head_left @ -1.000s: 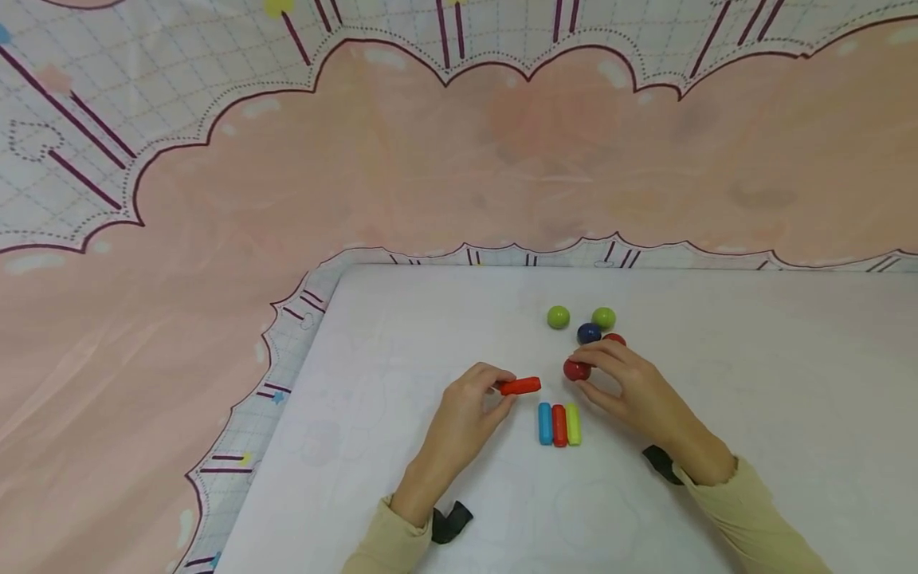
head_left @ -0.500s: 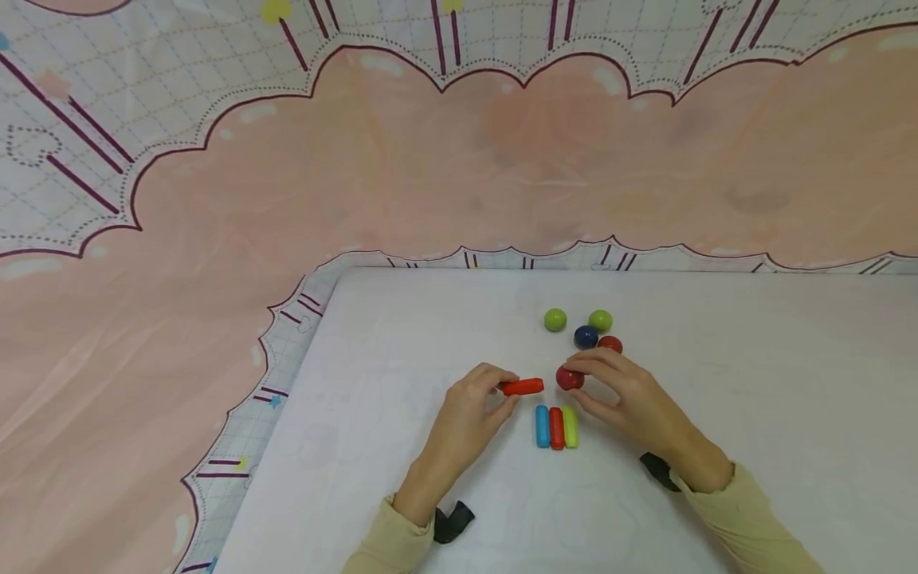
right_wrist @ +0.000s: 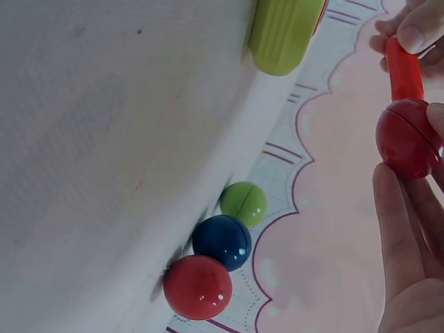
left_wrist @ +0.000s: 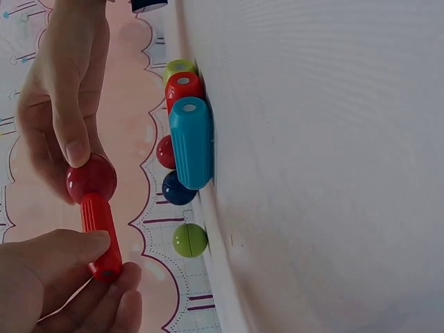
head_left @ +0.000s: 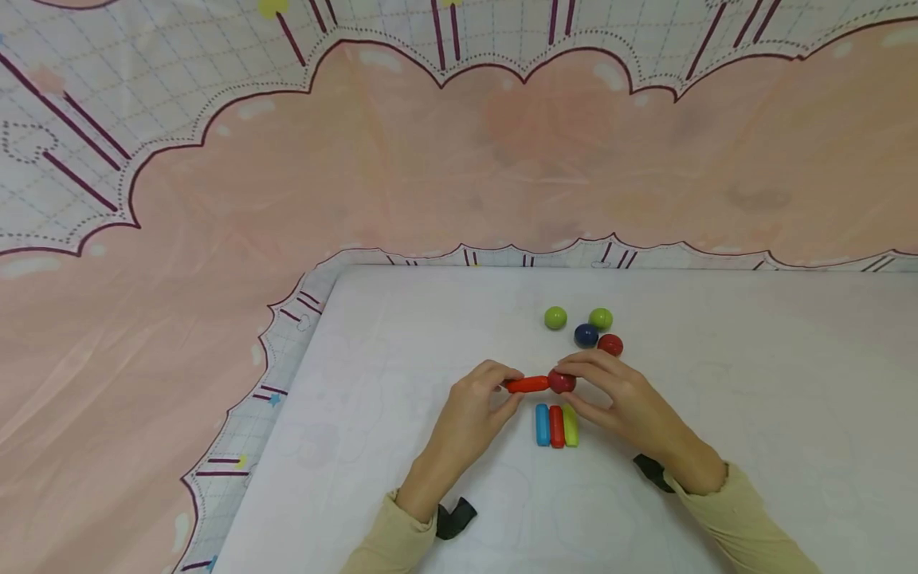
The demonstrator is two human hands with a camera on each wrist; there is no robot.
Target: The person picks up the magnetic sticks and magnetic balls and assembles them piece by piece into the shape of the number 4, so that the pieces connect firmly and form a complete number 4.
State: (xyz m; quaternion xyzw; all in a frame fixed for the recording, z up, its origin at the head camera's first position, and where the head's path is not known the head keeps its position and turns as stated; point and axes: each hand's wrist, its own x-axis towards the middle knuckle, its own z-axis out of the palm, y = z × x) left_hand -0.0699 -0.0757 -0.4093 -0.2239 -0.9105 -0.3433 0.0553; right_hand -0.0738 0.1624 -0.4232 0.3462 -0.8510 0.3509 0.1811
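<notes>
My left hand [head_left: 479, 402] pinches one end of a short red stick [head_left: 527, 384] just above the white table [head_left: 753, 383]. My right hand [head_left: 610, 391] pinches a dark red ball [head_left: 562, 382] and holds it against the stick's other end. The left wrist view shows the ball [left_wrist: 91, 178] touching the stick [left_wrist: 100, 236]. The right wrist view shows the same contact between ball [right_wrist: 407, 138] and stick [right_wrist: 404, 68]. Below the hands lie a blue stick [head_left: 543, 425], a red stick [head_left: 556, 426] and a green stick [head_left: 570, 425] side by side.
Behind the hands sit two green balls [head_left: 555, 318] [head_left: 600, 320], a dark blue ball [head_left: 586, 336] and a red ball [head_left: 610, 345]. A pink and white patterned cloth [head_left: 215, 199] hangs behind and left of the table.
My right hand has carried the dark red ball leftward from the ball cluster until it meets the end of the red stick. My left hand has barely moved.
</notes>
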